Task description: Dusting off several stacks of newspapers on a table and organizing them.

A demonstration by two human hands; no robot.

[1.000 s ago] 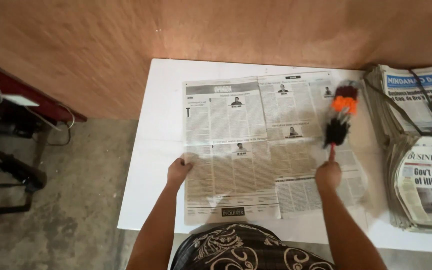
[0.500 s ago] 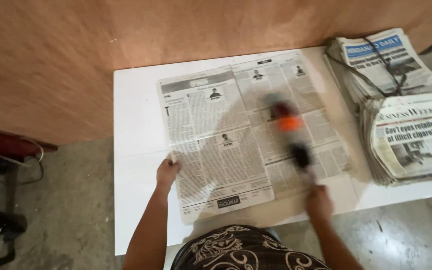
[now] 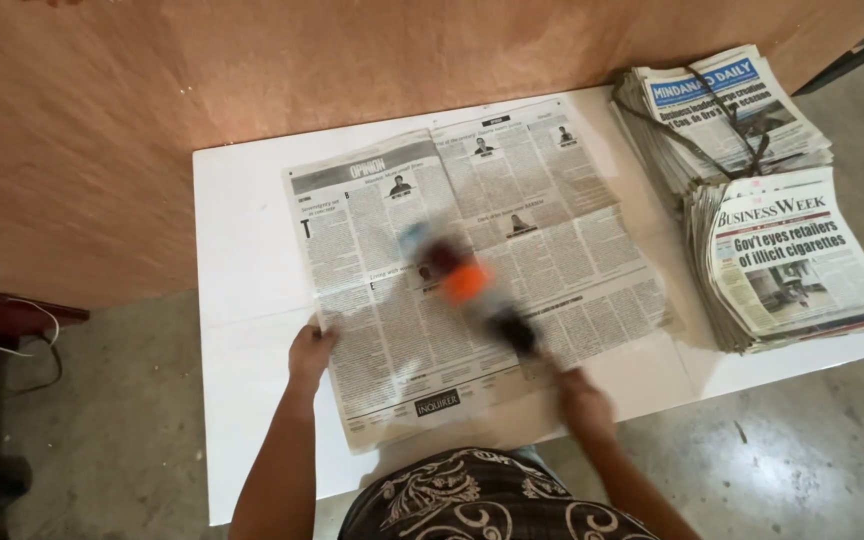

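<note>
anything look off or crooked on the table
Nothing is spilled or torn. The open newspaper lies slightly askew to the table edge, pinned at its edge by the left hand. The right hand holds a brush, blurred. The upper newspaper stack sits skewed beside the lower stack.

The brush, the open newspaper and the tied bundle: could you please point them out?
brush (image 3: 467, 283), head view, blurred orange middle.
open newspaper (image 3: 562, 215), head view, right page.
tied bundle (image 3: 722, 105), head view, top paper.

Left hand (image 3: 310, 350) lies flat, fingers spread; right hand (image 3: 584, 402), blurred, seems closed in a grip.
</note>
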